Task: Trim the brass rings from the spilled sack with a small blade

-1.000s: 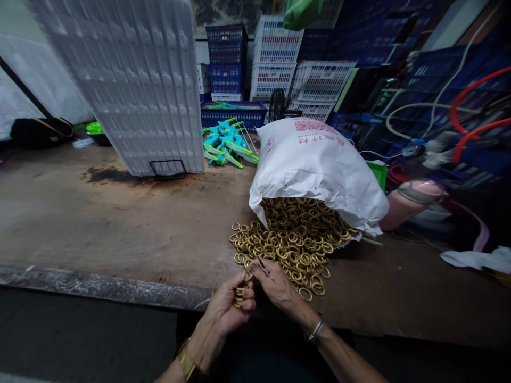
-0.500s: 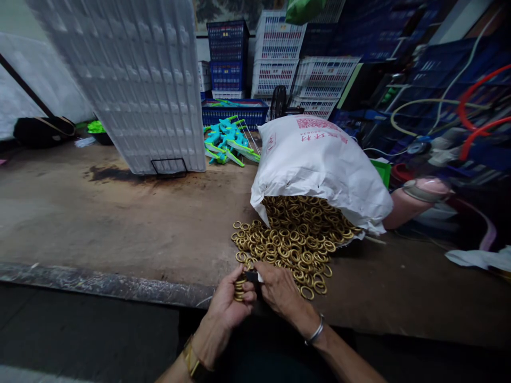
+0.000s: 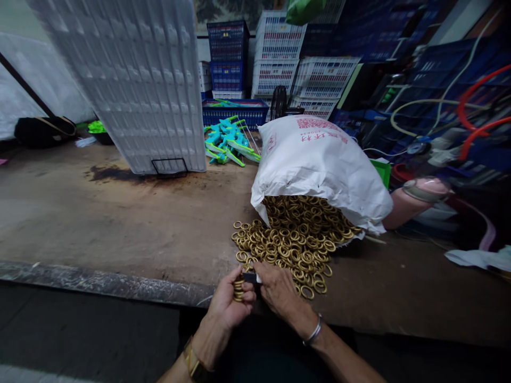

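Observation:
Several brass-coloured rings (image 3: 238, 290) are stacked in my left hand (image 3: 229, 303), whose fingers are wrapped round them. My right hand (image 3: 279, 290) is closed on a small dark flat blade-like piece (image 3: 250, 277) with a white part at its grip; its exact kind I cannot make out. The tip of that dark piece reaches the stack in my left hand. Just beyond both hands lies a heap of loose brass-coloured rings (image 3: 293, 247). They spill from the mouth of a white woven sack (image 3: 315, 154) with red print, lying on its side.
The hands are at the front edge of a worn wooden table (image 3: 131, 229). A tall clear plastic tray stack (image 3: 147, 90) stands at the left, beside turquoise and green toy parts (image 3: 227, 141). A pink bottle (image 3: 417, 202) leans right of the sack. Crates (image 3: 277, 37) are stacked behind.
The dark piece in my right hand has shifted slightly left, nearer the rings in my left hand. My right wrist has moved a little to the left too. The rest looks the same.

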